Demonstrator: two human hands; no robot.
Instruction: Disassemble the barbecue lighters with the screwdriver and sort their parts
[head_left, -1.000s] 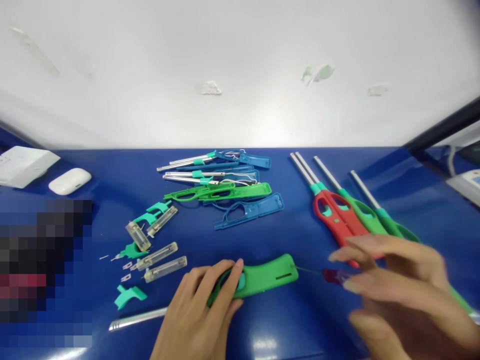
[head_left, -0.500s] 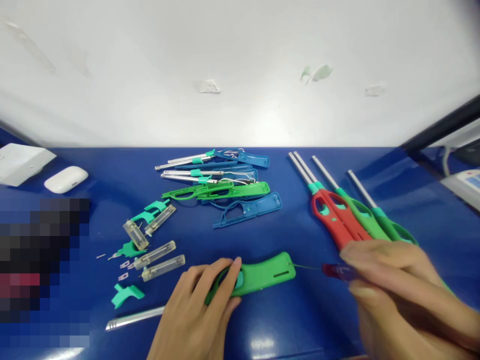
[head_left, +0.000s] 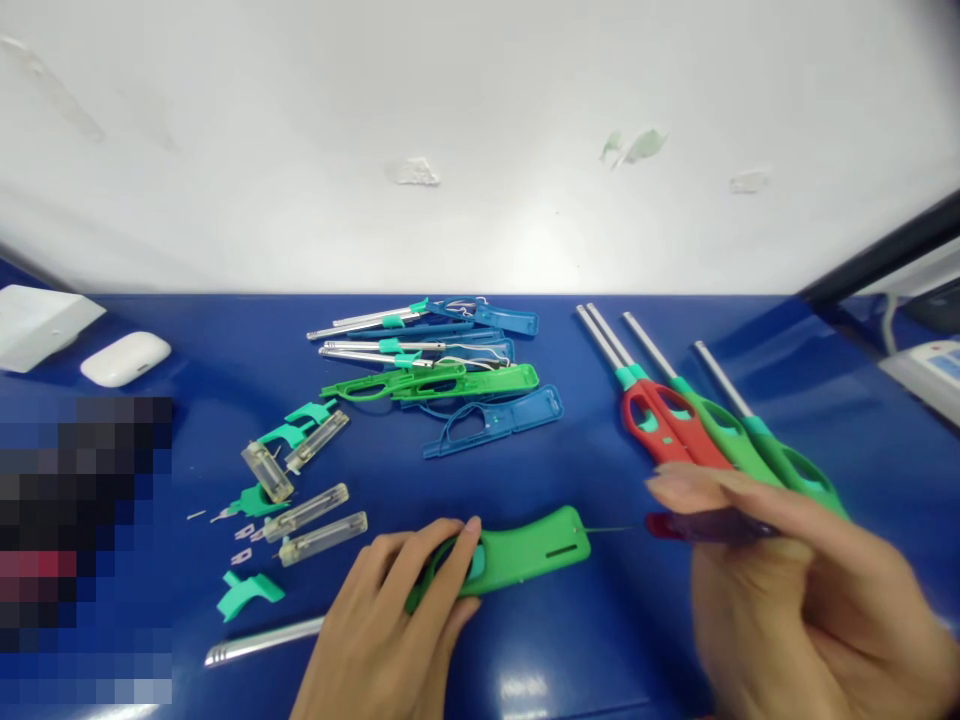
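A green long-nosed lighter (head_left: 529, 552) lies on the blue table, its metal tube (head_left: 266, 640) pointing left. My left hand (head_left: 401, 600) is closed over its trigger end and presses it down, hiding part of the handle and tube. In my right hand (head_left: 795, 580) is a small screwdriver (head_left: 709, 526) with a dark reddish see-through handle, gripped between thumb and fingers. Its thin shaft runs left to the butt end of the lighter; whether the tip is inside or only touching, I cannot tell.
Complete red lighters (head_left: 670, 425) and green ones stand to the right. Opened blue shells (head_left: 495, 420), green shells (head_left: 472, 381) and metal tubes lie at the back. Clear fuel tanks (head_left: 322, 538) and teal triggers (head_left: 247, 592) are at left, near a white earbud case (head_left: 126, 359).
My right hand has turned and its fingers have shifted on the screwdriver handle, which now shows more of its length. My left hand and the green lighter stay nearly in place.
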